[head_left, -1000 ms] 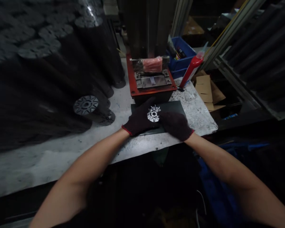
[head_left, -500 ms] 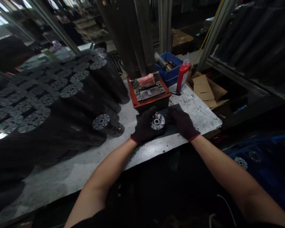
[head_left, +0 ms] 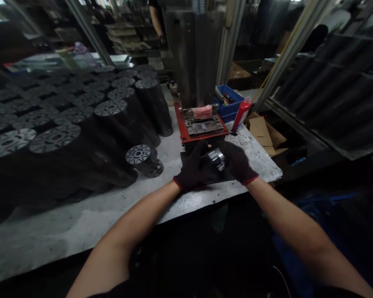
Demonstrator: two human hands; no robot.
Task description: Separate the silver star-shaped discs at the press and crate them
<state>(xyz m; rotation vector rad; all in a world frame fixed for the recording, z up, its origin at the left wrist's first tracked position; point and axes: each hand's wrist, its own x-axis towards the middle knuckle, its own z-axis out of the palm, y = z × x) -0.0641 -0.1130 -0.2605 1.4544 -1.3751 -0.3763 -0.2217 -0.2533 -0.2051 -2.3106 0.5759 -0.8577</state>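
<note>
Both of my hands wear dark gloves with red cuffs. Between them is a small round metal part (head_left: 217,159) with a slotted, toothed end, tilted and blurred above a dark mat (head_left: 224,177). My left hand (head_left: 194,167) curves around its left side, fingers bent; the exact contact is hidden in shadow. On the other side, my right hand (head_left: 238,162) has its fingers closed against the part. A short dark cylinder (head_left: 139,155) with a star-patterned metal end stands on the bench left of my left hand. Just beyond my hands sits a red-framed fixture (head_left: 182,131) with a metal plate.
Tall dark cylinder stacks (head_left: 60,138) with patterned ends crowd the left of the white bench (head_left: 81,231). At the back right are a blue bin (head_left: 228,108) with small items and a red bottle (head_left: 243,112). A cardboard box (head_left: 262,132) lies beyond the bench edge.
The metal part has turned from facing me to a tilted side view and shifted right. My right hand has closed in on it. The camera view has swung slightly.
</note>
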